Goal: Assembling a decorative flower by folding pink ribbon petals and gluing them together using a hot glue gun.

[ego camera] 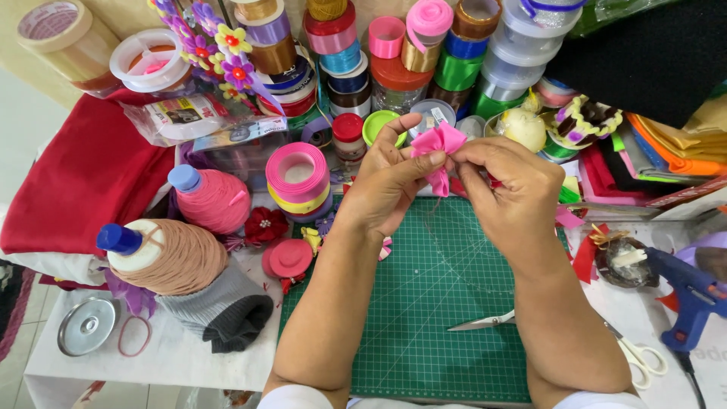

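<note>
The pink ribbon bow (438,144) sat pinched between our left hand (390,182) and right hand (503,185) above the green mat's (424,303) far edge; we judged a slackened pinch could let its folds spring open.

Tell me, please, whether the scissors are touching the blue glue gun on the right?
Apart. The head view shows the scissors lying across the green cutting mat's edge, with bare white table between their handles and the glue gun.

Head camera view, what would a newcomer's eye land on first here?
Both hands meet above the green cutting mat: the left hand and right hand pinch a pink ribbon bow. Behind them rise stacks of coloured ribbon spools. Scissors lie on the mat's right side.
</note>
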